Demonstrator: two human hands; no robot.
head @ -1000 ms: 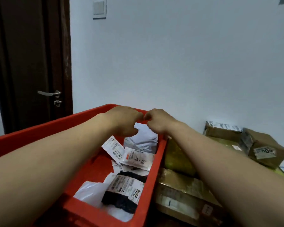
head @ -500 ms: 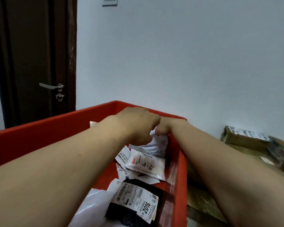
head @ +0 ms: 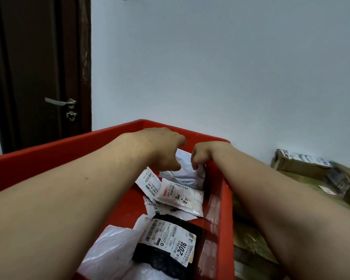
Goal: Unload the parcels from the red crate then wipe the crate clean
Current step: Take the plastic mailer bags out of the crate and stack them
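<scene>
while both arms stretch over the red crate (head: 49, 150), the hands meet at its far end above a crumpled white parcel (head: 186, 174). the right hand (head: 202, 154) has its fingers curled down, pinching that parcel's top edge. the left hand (head: 162, 148) is curled too, thumb against the parcel, though i cannot tell whether it grips. nearer the person, a labelled pouch (head: 180, 196) and a black parcel (head: 160, 257) lie in the crate. cardboard boxes (head: 299, 162) sit outside it on the right, and a dark door (head: 38, 67) stands to the left.

The left hand (head: 162, 150) and right hand (head: 200, 156) have parted over the white parcel (head: 184, 174).
</scene>
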